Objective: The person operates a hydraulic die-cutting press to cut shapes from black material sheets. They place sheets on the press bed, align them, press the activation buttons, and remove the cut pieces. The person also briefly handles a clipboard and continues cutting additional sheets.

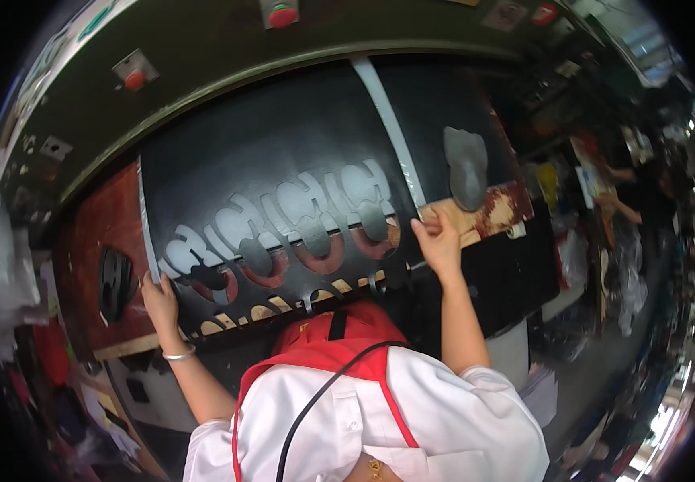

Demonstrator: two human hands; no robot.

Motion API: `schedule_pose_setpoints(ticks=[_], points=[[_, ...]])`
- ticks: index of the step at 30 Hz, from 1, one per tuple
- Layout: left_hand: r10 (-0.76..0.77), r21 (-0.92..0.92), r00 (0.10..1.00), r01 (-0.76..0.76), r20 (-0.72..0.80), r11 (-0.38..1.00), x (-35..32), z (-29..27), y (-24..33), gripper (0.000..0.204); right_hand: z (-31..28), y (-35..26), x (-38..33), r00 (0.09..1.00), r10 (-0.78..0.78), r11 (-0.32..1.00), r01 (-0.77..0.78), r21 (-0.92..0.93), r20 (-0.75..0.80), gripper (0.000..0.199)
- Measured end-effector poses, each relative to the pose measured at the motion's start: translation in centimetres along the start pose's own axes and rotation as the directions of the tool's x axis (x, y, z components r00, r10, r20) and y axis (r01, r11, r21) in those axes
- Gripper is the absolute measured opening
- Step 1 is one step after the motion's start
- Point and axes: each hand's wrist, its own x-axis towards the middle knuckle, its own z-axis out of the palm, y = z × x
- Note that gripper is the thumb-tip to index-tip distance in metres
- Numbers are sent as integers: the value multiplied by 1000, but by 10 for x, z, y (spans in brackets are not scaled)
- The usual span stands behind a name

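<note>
A wide black sheet (259, 145) lies over the work board in front of me. Along its near part runs a row of curved cut-out shapes; some look pale grey, and reddish-brown wood shows through others. My left hand (160, 304) is closed on the sheet's near left edge, a bangle on that wrist. At the near right edge my right hand (439, 241) pinches the sheet between thumb and fingers. A grey sole-shaped piece (466, 169) rests to the right of that hand. Left of my left hand stands a dark, curved-outline object (114, 281), its kind unclear.
A dark green machine beam (203, 88) with red buttons (134, 79) spans the far side. A pale strip (389, 120) crosses the board at right. Reddish wood (90, 233) shows at left. Another person (645, 193) is at the far right, near plastic bags (576, 257).
</note>
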Motion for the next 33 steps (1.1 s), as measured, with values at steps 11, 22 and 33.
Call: schedule_pose_setpoints(ticks=[11, 22, 33], points=[[-127, -81, 962, 151, 242, 985, -44, -18, -23, 27, -45, 14, -51, 997, -82, 993, 82, -90, 5, 13], [-116, 66, 967, 134, -228, 989, 63, 44, 40, 30, -78, 58, 105, 866, -498, 618, 397, -679, 53, 93], [160, 50, 972, -153, -171, 987, 59, 35, 28, 35, -66, 8, 107, 970, -156, 977, 124, -175, -185, 69]])
